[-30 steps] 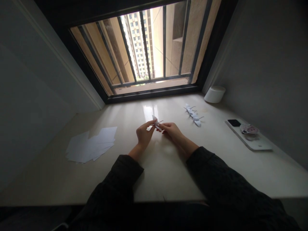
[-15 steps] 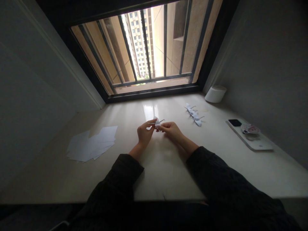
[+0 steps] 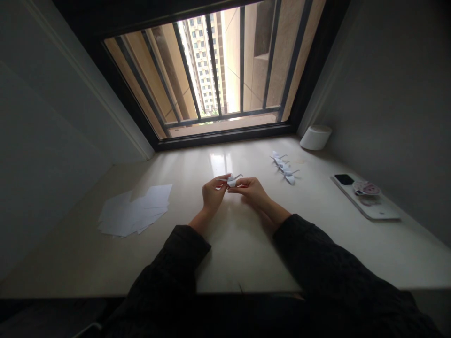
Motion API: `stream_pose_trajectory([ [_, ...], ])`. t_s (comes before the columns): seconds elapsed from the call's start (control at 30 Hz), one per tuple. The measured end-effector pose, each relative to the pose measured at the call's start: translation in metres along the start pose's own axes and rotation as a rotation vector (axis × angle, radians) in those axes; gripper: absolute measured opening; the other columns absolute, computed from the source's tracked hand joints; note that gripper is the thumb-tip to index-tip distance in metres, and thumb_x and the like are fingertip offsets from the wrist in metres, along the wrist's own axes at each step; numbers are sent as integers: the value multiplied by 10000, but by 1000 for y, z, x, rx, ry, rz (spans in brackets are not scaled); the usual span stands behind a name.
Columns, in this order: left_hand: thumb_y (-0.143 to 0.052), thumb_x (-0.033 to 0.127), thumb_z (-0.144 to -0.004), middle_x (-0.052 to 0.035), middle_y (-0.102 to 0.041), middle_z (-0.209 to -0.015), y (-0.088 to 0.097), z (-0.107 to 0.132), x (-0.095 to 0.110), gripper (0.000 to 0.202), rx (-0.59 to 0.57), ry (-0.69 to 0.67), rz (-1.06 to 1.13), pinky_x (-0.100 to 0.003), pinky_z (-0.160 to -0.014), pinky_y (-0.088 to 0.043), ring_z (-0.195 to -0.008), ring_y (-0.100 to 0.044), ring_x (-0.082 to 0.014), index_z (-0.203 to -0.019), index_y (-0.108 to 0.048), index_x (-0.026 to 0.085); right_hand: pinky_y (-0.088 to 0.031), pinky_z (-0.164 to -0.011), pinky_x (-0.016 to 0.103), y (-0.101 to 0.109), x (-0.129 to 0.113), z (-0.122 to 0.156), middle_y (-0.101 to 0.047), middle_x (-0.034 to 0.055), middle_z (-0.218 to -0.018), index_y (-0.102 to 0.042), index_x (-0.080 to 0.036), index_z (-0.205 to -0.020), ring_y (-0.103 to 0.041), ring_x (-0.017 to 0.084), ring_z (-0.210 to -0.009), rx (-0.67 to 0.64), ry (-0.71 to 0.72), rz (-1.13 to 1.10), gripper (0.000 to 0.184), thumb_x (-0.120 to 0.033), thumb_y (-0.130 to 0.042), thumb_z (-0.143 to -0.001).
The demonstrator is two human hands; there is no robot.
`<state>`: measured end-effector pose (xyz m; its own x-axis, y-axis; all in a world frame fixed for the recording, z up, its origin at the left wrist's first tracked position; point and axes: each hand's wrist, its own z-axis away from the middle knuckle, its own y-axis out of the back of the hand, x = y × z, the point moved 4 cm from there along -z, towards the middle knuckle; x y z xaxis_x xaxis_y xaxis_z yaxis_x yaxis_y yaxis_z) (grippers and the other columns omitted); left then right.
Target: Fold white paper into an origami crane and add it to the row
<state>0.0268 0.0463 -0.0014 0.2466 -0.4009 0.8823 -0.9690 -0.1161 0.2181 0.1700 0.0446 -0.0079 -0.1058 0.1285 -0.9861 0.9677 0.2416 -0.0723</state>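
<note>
Between my two hands, above the middle of the pale sill, is a white folded paper crane (image 3: 231,181). Its thin neck or tail points up to the right, and another thin point reaches left. My left hand (image 3: 213,193) pinches it from the left side. On the right, the fingers of my right hand (image 3: 251,190) are closed at its lower edge. A row of 3 finished-looking paper cranes (image 3: 283,167) stands further back to the right. To the left lies a loose pile of white paper sheets (image 3: 134,211).
A white cylindrical object (image 3: 315,137) stands in the back right corner. A phone (image 3: 366,197) with a round patterned grip lies along the right wall. A barred window (image 3: 225,70) closes off the back, and the sill's front edge (image 3: 246,292) runs near my body.
The crane's near wing has turned to lie lower and flatter between my hands. My fingers have shifted slightly around it; the other things stay where they were.
</note>
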Motion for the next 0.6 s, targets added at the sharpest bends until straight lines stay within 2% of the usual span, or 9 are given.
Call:
stream_pose_trajectory([
  [0.17, -627, 160, -743, -56, -721, -1002, 2, 0, 1, 223, 12, -2, -3, -317, -740, -555, -852, -686, -189, -937, -725, 213, -454, -588, 283, 0, -2, 1, -718, 47, -733, -742, -181, -726, -621, 172, -650, 7, -2, 19, 336, -440, -815, -524],
  [0.37, -650, 234, -754, -62, -729, -958, 5, -1, 1, 218, 61, 12, -22, -310, -712, -552, -830, -688, -193, -959, -722, 210, -321, -461, 246, 1, -4, 2, -693, 34, -666, -733, -174, -672, -479, 94, -489, 33, -8, 164, 329, -480, -785, -563],
  [0.47, -651, 225, -749, -60, -727, -968, 5, -1, -1, 217, 55, 17, -17, -310, -713, -554, -841, -687, -194, -954, -723, 211, -329, -471, 249, 1, -3, 1, -674, 25, -628, -717, -182, -628, -466, 94, -487, 42, 14, 194, 323, -491, -783, -562],
  [0.6, -635, 181, -737, -63, -717, -1014, 3, 0, -3, 188, 31, 22, 18, -305, -713, -563, -861, -687, -191, -901, -726, 197, -386, -521, 263, 1, -5, 0, -660, 16, -620, -695, -193, -589, -515, 119, -546, 62, 85, 206, 314, -493, -782, -561],
])
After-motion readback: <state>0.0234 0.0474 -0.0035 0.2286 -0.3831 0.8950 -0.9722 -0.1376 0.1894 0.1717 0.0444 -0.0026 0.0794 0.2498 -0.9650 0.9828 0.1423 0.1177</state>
